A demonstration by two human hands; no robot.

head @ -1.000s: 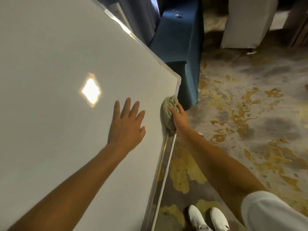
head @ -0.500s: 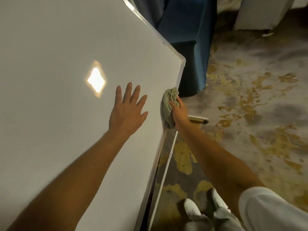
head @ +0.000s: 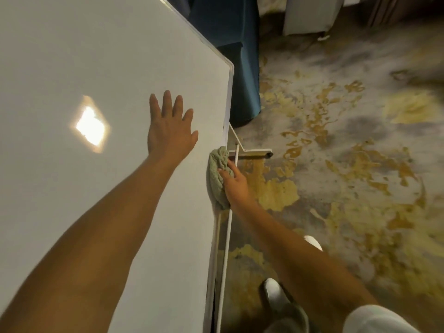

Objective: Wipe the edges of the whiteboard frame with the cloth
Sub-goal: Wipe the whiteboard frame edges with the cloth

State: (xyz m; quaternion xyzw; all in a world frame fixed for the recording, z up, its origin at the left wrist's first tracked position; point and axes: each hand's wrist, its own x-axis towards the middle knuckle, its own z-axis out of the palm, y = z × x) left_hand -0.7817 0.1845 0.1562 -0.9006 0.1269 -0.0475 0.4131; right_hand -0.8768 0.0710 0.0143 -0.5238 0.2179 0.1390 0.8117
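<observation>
A large whiteboard point(head: 72, 188) fills the left of the view, its thin white frame edge point(head: 229, 97) running down the right side. My left hand point(head: 168, 133) lies flat on the board face, fingers spread. My right hand point(head: 234, 182) presses a pale green cloth point(head: 217, 174) against the frame's right edge, about midway down the visible side. The cloth wraps over the edge and hides the frame there.
A white stand bar and foot point(head: 252, 153) stick out from the board just above the cloth. A blue draped table point(head: 230, 32) stands behind the board's corner. Patterned carpet point(head: 348, 164) spreads to the right. White shoes point(head: 274, 292) are below.
My right hand has slid the cloth down the frame's right edge, away from the top corner. The left hand stays flat on the board. The view has shifted.
</observation>
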